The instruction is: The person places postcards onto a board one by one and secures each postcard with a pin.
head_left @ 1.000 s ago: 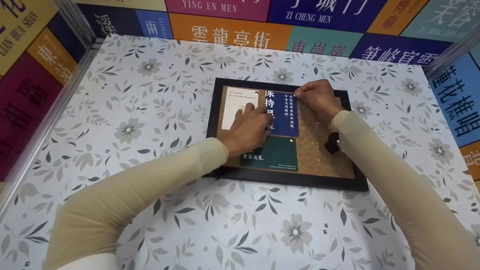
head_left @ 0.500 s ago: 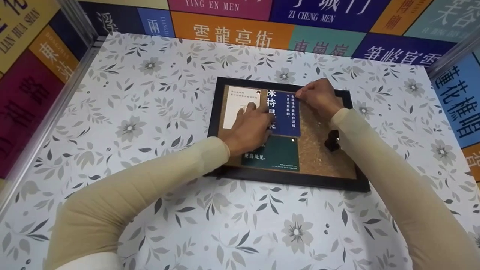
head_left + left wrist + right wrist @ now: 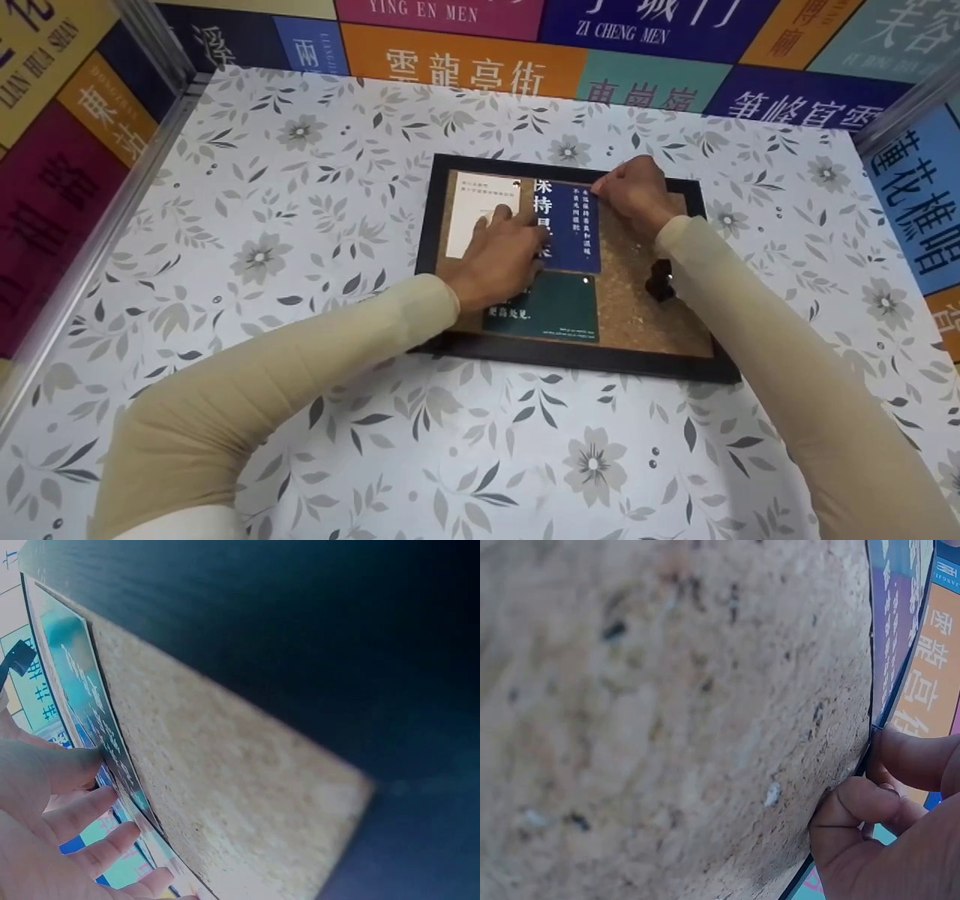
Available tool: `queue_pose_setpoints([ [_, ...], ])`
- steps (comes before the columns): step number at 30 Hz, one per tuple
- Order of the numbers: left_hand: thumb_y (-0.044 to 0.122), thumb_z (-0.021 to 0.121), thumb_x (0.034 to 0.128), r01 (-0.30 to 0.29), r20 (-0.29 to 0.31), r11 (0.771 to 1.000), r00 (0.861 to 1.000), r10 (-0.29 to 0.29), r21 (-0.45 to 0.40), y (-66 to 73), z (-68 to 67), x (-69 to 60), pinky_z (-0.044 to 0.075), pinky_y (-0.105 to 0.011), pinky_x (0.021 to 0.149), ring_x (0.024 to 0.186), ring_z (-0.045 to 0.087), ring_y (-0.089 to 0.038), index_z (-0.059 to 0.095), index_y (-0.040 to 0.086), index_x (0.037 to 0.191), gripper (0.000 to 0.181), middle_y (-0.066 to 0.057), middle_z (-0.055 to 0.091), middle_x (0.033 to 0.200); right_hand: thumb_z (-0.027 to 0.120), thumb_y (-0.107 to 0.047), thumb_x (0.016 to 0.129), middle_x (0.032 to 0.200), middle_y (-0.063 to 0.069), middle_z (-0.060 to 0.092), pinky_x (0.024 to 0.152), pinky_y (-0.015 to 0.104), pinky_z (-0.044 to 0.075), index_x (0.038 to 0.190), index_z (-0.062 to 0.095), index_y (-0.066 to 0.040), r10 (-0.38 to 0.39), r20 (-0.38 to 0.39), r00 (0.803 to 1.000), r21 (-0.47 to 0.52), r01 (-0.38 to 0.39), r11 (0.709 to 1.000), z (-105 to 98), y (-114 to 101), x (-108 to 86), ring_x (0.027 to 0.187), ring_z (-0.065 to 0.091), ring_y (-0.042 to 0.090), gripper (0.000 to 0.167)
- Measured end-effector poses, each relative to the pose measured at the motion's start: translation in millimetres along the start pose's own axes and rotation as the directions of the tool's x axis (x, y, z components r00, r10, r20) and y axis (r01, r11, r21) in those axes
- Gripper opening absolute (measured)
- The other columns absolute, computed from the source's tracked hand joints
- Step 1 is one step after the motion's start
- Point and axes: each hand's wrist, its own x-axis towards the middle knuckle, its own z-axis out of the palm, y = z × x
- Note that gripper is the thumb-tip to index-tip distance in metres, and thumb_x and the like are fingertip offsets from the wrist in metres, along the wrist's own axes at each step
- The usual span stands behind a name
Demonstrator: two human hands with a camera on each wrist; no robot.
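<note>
A black-framed cork board lies on the table with three cards on it. My left hand rests across the white card and the left part of the blue card, fingers spread. Below them is the green card, partly hidden by that hand. At the blue card's top right corner, my right hand pinches a pushpin; its thin metal shaft shows beneath the fingertips in the right wrist view, its head covered. Small shiny pins sit at the white card's top right and the green card's top right.
The table has a white cover with grey flowers and leaves. Coloured panels with large characters stand around the back and sides. A small dark device sits by the right sleeve over the cork.
The view shifts slightly at first. Both hands stay at the same places on the board; the right wrist tilts a little to the left.
</note>
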Motion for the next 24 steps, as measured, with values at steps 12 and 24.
queue_pose_setpoints([
  [12,0.026,0.073,0.1063,0.015,0.016,1.0,1.0,-0.015,0.005,2.1,-0.9,-0.5,0.048,-0.054,0.106,0.126,0.053,-0.033,0.077,0.014,0.134,0.03,-0.007,0.065,0.141,0.063,-0.011,0.106,0.103,0.008,0.077,0.063,0.028,0.047,0.103,0.078,-0.001,-0.023,-0.017,1.0,-0.001,0.023,1.0,5.5,1.6,1.0,0.088,0.067,0.017,0.019],
  [24,0.025,0.073,0.1067,-0.002,-0.004,1.0,1.0,0.002,-0.009,-0.7,-0.2,-1.1,0.049,-0.05,0.101,0.122,0.054,-0.033,0.077,0.013,0.134,0.031,-0.008,0.066,0.139,0.068,-0.014,0.107,0.115,0.015,0.076,0.086,0.033,0.05,0.107,0.079,0.003,-0.113,-0.033,0.993,-0.137,0.107,0.985,5.7,2.7,1.8,0.1,0.063,0.021,0.021],
])
